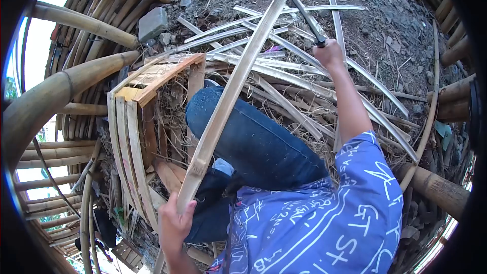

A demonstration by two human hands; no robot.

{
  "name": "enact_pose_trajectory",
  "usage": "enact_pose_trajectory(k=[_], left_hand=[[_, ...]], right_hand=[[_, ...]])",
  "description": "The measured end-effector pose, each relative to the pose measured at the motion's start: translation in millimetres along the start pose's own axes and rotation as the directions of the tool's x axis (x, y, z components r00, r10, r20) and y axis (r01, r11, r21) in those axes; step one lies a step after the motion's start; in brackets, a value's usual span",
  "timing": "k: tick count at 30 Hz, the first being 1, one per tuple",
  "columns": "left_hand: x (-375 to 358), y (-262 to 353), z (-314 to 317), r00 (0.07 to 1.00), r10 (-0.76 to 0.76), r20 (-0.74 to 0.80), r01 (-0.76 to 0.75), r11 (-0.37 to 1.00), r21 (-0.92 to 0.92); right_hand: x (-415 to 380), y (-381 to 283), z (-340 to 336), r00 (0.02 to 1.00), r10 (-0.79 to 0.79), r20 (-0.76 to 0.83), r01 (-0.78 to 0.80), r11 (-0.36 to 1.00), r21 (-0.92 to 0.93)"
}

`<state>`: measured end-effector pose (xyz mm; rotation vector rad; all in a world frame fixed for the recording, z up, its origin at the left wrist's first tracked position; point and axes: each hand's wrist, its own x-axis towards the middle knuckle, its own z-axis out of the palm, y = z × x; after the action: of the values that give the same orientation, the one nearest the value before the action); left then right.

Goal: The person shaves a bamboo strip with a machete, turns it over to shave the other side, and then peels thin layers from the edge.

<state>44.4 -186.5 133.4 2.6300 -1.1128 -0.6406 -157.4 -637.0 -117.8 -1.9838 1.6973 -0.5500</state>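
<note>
A long split bamboo strip runs from the lower left up to the top centre, across my bent knee in jeans. My left hand is wrapped round its lower part. At the upper right my right hand is closed on the dark handle of a long blade. The blade points up and to the left, with its far end at the top edge, and passes close to the strip's upper end. Whether blade and strip touch, I cannot tell.
Cut bamboo strips lie crisscrossed beyond my knee. A wooden crate stands on my left, near a grey block. Thick bamboo poles fill the left side, and another pole juts in at the right.
</note>
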Motion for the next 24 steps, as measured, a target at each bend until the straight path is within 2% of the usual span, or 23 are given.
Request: enact_pose_trajectory(k=[2, 3, 4, 6, 8, 10, 12, 13, 14, 15, 17, 18, 19, 21, 24], left_hand=[[-13, -17, -5, 1.000, 0.021, -0.013, -0.021, 1.000, 0.000], [-20, -17, -11, 0.998, -0.067, 0.015, 0.068, 0.997, -0.046], [-33, -30, -10, 0.996, -0.083, 0.020, 0.084, 0.996, -0.043], [-52, -67, -5, 0.980, -0.126, -0.152, 0.103, 0.984, -0.148], [-67, -79, -15, 0.966, -0.212, -0.145, 0.193, 0.972, -0.137], [-79, -80, -22, 0.960, -0.234, -0.152, 0.221, 0.971, -0.093], [-65, -63, -42, 0.968, -0.221, -0.116, 0.210, 0.973, -0.098], [-58, -61, -45, 0.972, -0.143, -0.186, 0.135, 0.989, -0.052], [-49, -61, -50, 0.971, -0.176, -0.160, 0.169, 0.984, -0.055], [-36, -59, -55, 0.981, -0.102, -0.165, 0.115, 0.990, 0.075], [-5, -52, -63, 0.982, -0.186, -0.043, 0.177, 0.970, -0.166], [12, -47, -66, 0.995, -0.035, -0.093, 0.032, 0.999, -0.035], [29, -34, -75, 0.995, -0.095, 0.010, 0.095, 0.992, -0.085], [58, -26, -85, 0.997, -0.041, 0.072, 0.042, 0.999, -0.004], [90, -20, -94, 0.996, -0.038, 0.087, 0.036, 0.999, 0.015]], right_hand=[[8, 8, -10, 0.987, 0.161, 0.023, -0.161, 0.987, -0.013], [15, 20, -9, 0.984, 0.173, 0.054, -0.174, 0.984, 0.024], [19, 32, -8, 0.966, 0.252, 0.066, -0.255, 0.966, 0.044], [37, 77, 11, 0.942, 0.332, 0.049, -0.333, 0.943, 0.005], [19, 91, 13, 0.964, 0.258, -0.060, -0.254, 0.965, 0.068], [-2, 89, 2, 0.986, 0.165, 0.002, -0.162, 0.969, 0.186], [-18, 77, -1, 0.993, 0.118, -0.029, -0.107, 0.962, 0.252], [-21, 70, -3, 0.988, 0.152, 0.025, -0.152, 0.939, 0.308], [-25, 59, -6, 0.980, 0.184, 0.079, -0.200, 0.913, 0.354], [-34, 31, -20, 0.973, 0.180, 0.142, -0.225, 0.873, 0.433], [-33, 7, -29, 0.973, 0.106, 0.204, -0.203, 0.813, 0.546], [-29, -3, -33, 0.972, 0.063, 0.225, -0.188, 0.784, 0.592], [-31, -22, -45, 0.971, 0.010, 0.240, -0.163, 0.761, 0.628], [-35, -53, -67, 0.971, -0.064, 0.232, -0.113, 0.730, 0.674], [-43, -78, -85, 0.970, -0.148, 0.193, -0.033, 0.705, 0.709]])
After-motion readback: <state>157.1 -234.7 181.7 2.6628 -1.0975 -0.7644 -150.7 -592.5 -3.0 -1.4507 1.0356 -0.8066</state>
